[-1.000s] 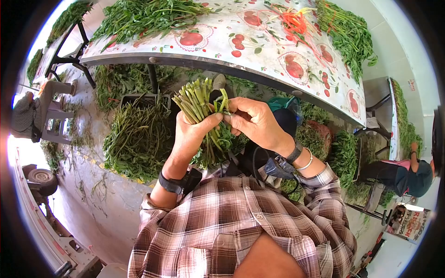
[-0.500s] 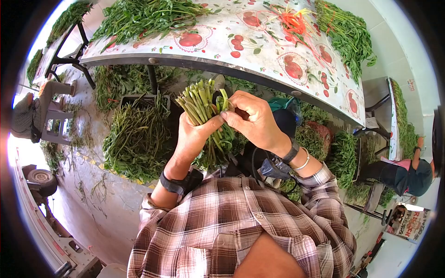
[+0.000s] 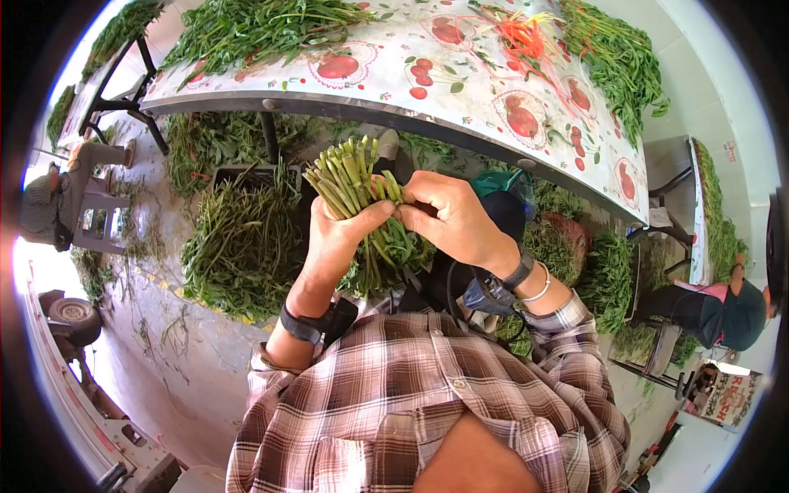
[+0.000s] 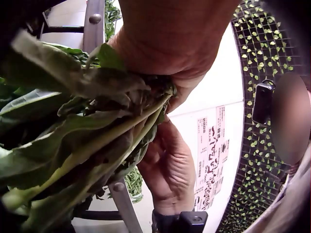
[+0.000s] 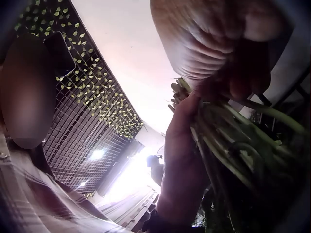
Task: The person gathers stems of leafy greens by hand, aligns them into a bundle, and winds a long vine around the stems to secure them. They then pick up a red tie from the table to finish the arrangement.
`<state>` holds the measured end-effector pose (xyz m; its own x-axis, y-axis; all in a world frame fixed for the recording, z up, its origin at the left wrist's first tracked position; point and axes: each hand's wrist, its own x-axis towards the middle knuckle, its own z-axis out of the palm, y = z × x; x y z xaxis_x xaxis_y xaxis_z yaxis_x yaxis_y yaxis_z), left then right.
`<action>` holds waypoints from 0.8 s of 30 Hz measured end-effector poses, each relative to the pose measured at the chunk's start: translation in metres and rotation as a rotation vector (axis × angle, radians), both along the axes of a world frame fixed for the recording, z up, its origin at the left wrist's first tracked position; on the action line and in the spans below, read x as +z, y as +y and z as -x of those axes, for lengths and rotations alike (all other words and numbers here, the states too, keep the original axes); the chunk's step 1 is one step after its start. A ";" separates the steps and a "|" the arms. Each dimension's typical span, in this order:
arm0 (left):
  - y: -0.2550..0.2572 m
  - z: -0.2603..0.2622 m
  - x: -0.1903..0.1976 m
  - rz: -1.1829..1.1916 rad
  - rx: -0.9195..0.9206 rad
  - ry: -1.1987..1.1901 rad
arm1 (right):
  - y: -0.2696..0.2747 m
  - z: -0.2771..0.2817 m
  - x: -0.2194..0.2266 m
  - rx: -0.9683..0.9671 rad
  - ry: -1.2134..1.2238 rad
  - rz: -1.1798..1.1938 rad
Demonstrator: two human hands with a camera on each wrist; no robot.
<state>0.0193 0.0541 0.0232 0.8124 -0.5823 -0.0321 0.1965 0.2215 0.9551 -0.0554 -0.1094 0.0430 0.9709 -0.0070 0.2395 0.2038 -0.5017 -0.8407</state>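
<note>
A bunch of leafy green stems (image 3: 345, 177) is in my left hand (image 3: 335, 238), cut ends up and leaves hanging below. The left fingers wrap round it, with the thumb across the near side. Thumb and curled fingers of my right hand (image 3: 454, 215) pinch stems at the bunch's right edge, close to the left thumb tip. Broad leaves (image 4: 82, 141) fill the left side of the left wrist view. In the right wrist view, the stems (image 5: 218, 131) run down from between both hands; the right fingertips are partly in shadow there.
Ahead stands a table (image 3: 370, 78) with a fruit-print cover, bearing heaps of greens (image 3: 263, 33) and red-orange ties (image 3: 526, 37). A dark crate (image 3: 234, 177) and a pile of greens (image 3: 238, 246) lie on the floor at left. Another person (image 3: 731, 312) works at the right.
A stem standing apart at the bunch's right side now lies against the others. The right hand stays at that edge, its fingers shifted slightly. The left hand keeps its grip.
</note>
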 end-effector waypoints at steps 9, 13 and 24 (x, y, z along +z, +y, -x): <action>0.001 -0.001 -0.008 0.036 -0.038 0.082 | -0.002 -0.001 0.002 0.088 0.068 0.029; 0.000 0.001 -0.009 0.028 -0.031 0.098 | -0.001 0.001 -0.001 0.110 0.053 0.014; -0.005 0.002 -0.002 -0.002 -0.069 -0.003 | 0.001 0.000 -0.001 -0.106 0.059 -0.048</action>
<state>0.0169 0.0490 0.0209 0.7703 -0.6369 -0.0308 0.2082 0.2056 0.9562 -0.0551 -0.1086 0.0424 0.9765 -0.1206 0.1786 0.1008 -0.4768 -0.8732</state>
